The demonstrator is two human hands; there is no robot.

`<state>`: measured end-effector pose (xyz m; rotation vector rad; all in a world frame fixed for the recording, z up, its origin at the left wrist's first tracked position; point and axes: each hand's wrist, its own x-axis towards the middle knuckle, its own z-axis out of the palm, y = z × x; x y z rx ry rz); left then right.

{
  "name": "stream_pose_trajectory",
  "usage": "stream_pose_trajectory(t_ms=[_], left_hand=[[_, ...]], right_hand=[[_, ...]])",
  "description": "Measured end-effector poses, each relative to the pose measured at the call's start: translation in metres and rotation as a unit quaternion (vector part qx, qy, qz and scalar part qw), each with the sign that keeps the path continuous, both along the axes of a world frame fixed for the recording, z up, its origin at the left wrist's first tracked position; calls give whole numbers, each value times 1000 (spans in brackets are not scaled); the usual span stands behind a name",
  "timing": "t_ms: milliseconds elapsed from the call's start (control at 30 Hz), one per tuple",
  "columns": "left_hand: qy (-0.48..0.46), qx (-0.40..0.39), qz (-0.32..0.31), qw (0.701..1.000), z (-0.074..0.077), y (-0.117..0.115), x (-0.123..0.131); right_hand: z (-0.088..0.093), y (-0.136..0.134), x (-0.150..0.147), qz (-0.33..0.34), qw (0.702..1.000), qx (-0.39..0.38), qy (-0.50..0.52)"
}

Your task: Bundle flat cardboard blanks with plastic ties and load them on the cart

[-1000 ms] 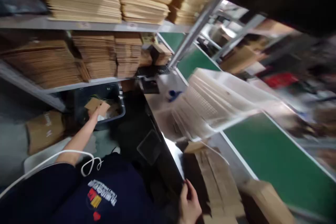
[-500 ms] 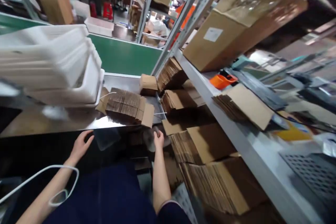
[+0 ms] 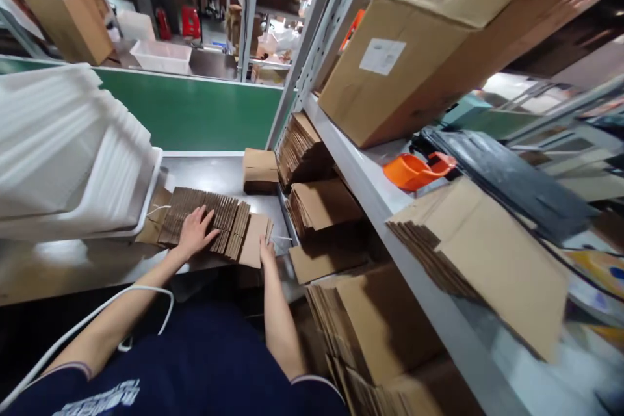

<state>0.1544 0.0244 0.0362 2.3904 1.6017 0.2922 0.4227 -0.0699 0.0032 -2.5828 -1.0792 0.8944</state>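
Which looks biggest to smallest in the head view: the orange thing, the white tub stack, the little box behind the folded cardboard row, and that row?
1. White tub stack
2. Folded cardboard row
3. Little box and orange thing: too alike to rank.

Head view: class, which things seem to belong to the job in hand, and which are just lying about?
In the job, judging by touch:
- cardboard row
- left hand, laid on it
- right hand, at its end
- bench beneath

Apparently just lying about:
- white trays
- small box
- labelled box
- orange object
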Motion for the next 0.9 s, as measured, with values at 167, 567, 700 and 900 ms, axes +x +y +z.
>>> stream_pose_trajectory(t_ms=[167,567,700,900], left_hand=[[42,-21,4,999,-8,2,2],[17,-17,44,999,-13,30,-19],[-6,1,42,999,-15,25,-18],[6,-44,60,997,-2,32,3]], right_hand=[[43,21,-60,6,999,32,38],[55,45,-125,16,996,81,-29],[63,43,-121,-13,997,71,-28],[76,73,-128,-1,999,-32,-32]])
